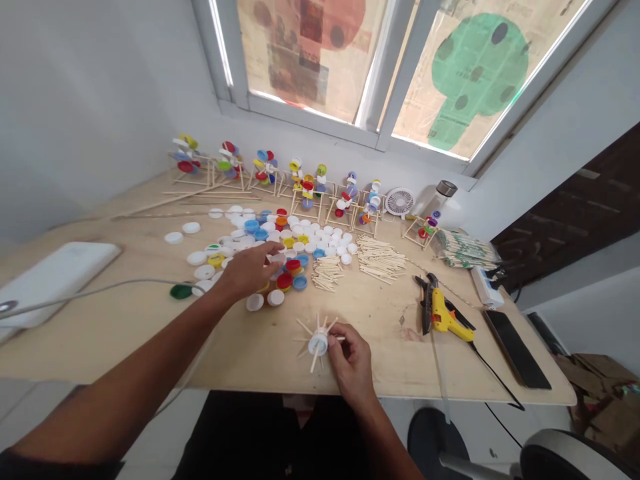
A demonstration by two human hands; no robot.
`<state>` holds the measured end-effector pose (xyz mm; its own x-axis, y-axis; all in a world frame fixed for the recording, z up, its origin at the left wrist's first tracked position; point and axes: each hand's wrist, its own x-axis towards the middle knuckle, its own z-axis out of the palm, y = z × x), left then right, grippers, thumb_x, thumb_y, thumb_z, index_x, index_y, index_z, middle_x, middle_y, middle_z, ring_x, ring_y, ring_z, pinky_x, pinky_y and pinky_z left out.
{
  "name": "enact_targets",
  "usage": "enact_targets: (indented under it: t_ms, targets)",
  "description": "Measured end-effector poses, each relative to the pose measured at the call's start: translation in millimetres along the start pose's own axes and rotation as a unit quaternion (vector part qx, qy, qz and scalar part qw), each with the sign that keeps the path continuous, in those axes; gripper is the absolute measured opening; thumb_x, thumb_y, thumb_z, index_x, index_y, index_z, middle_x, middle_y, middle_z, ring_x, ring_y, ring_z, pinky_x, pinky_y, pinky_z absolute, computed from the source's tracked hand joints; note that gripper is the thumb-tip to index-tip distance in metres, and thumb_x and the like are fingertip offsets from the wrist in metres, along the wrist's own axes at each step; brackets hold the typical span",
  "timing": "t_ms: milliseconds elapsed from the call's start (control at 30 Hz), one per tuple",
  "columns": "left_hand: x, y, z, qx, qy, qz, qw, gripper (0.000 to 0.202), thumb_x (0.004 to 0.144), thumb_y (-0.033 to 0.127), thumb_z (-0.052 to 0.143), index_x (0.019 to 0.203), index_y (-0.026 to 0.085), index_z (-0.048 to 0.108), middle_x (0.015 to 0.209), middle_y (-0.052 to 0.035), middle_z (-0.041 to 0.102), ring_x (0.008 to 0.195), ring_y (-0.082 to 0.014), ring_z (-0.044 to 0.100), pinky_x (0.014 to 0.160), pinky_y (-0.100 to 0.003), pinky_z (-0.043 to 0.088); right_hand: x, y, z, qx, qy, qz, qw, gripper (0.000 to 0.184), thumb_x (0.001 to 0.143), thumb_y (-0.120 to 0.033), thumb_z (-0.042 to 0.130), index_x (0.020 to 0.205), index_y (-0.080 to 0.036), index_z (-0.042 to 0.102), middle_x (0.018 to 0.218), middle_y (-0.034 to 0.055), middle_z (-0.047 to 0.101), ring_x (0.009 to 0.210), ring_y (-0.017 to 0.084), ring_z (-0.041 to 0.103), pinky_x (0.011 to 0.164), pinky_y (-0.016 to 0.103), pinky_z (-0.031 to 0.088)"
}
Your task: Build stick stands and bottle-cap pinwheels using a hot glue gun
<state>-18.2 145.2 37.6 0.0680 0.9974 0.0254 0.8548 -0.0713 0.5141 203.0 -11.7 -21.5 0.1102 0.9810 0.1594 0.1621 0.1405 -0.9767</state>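
My left hand [250,270] reaches over the pile of plastic bottle caps [327,235] with fingers stretched out and apart. White, blue, red and yellow caps lie around its fingertips, and whether it touches one I cannot tell. In my right hand [354,363], near the table's front edge, is a small wheel hub [318,343], a whitish round piece with several thin wooden sticks poking outward like spokes. Thumb and fingers pinch it at its right side. Loose short sticks [327,273] lie between the two hands, with a larger heap of sticks [381,259] to the right.
Several stick-frame models with coloured caps [307,193] line the wall side. On the right are a yellow glue gun [445,317], a black phone [517,349], a power strip [487,287], a small fan [399,201] and a bottle [441,197]. A white device [60,280] with a cable sits left.
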Motion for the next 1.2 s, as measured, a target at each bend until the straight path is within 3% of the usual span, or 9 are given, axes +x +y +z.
enact_targets:
  t_ms: [133,300,467,567,700,833,933,1000,1200]
  targets:
    - [-7,-1,6.8,0.017,-0.002,0.006,1.000,0.050,0.076,0.027,0.054,0.125,0.026,0.063,0.117,-0.0066,0.073,0.100,-0.0253,0.068,0.086,-0.036,0.049,0,3,0,0.009,0.010,0.009,1.000,0.018,0.088,-0.031,0.060,0.092,-0.018,0.073,0.084,0.0044,0.072,0.073,0.017,0.065,0.068,0.025,0.050]
    - [-17,-10,4.1,0.011,0.039,0.011,0.999,0.046,0.080,0.031,0.049,0.123,0.025,0.064,0.119,-0.0049,0.072,0.100,-0.0223,0.067,0.090,-0.034,0.049,0,9,-1,0.025,0.016,0.017,0.999,0.021,0.087,-0.035,0.063,0.092,-0.018,0.073,0.082,0.0046,0.071,0.074,0.018,0.065,0.068,0.026,0.051]
    - [-50,-57,-22.0,0.031,0.123,-0.045,0.991,0.045,0.083,0.040,0.039,0.115,0.020,0.063,0.119,-0.0121,0.068,0.112,-0.0306,0.061,0.097,-0.045,0.046,0,9,-2,0.022,0.012,0.030,0.999,0.024,0.088,-0.036,0.063,0.099,-0.018,0.074,0.082,0.0040,0.071,0.070,0.017,0.064,0.067,0.026,0.050]
    - [-65,-94,-33.7,0.055,0.141,-0.088,0.985,0.046,0.077,0.044,0.041,0.111,0.022,0.062,0.115,-0.0162,0.067,0.108,-0.0374,0.062,0.091,-0.052,0.047,-1,7,-2,0.022,0.015,0.034,0.999,0.022,0.087,-0.036,0.064,0.096,-0.019,0.074,0.085,0.0044,0.072,0.075,0.018,0.065,0.070,0.026,0.051]
    - [-66,-127,-31.1,0.058,0.116,-0.096,0.987,0.039,0.064,0.043,0.050,0.095,0.026,0.065,0.099,-0.0143,0.068,0.090,-0.0366,0.068,0.074,-0.048,0.050,-1,8,-2,0.020,0.006,0.040,0.999,0.021,0.088,-0.035,0.062,0.095,-0.019,0.074,0.084,0.0033,0.071,0.073,0.017,0.064,0.070,0.025,0.050]
    - [-63,-140,-20.9,0.071,0.127,-0.095,0.985,0.033,0.067,0.044,0.047,0.089,0.030,0.065,0.088,-0.0116,0.067,0.087,-0.0340,0.067,0.069,-0.046,0.047,-1,11,-3,0.022,0.002,0.041,0.999,0.021,0.088,-0.034,0.061,0.097,-0.019,0.073,0.083,0.0029,0.071,0.073,0.017,0.063,0.069,0.025,0.049]
    - [-70,-137,-20.0,0.085,0.136,-0.117,0.980,0.032,0.069,0.049,0.046,0.089,0.030,0.064,0.084,-0.0109,0.066,0.083,-0.0341,0.066,0.065,-0.045,0.044,-1,11,-2,0.027,0.002,0.043,0.999,0.021,0.088,-0.034,0.062,0.097,-0.019,0.073,0.085,0.0035,0.071,0.074,0.017,0.064,0.069,0.025,0.050]
    - [-79,-124,-21.0,0.076,0.129,-0.148,0.978,0.035,0.070,0.054,0.049,0.091,0.030,0.063,0.086,-0.0098,0.067,0.082,-0.0341,0.066,0.063,-0.044,0.044,-1,10,-2,0.028,0.002,0.045,0.999,0.022,0.088,-0.035,0.062,0.098,-0.019,0.073,0.084,0.0035,0.071,0.072,0.017,0.064,0.068,0.025,0.050]
    - [-81,-52,-7.4,-0.024,0.045,-0.085,0.995,0.042,0.077,0.044,0.048,0.113,0.028,0.062,0.086,-0.0031,0.070,0.078,-0.0237,0.067,0.070,-0.035,0.048,-1,5,0,0.023,0.010,0.035,0.999,0.023,0.088,-0.036,0.063,0.096,-0.018,0.074,0.084,0.0045,0.072,0.073,0.017,0.065,0.066,0.025,0.051]
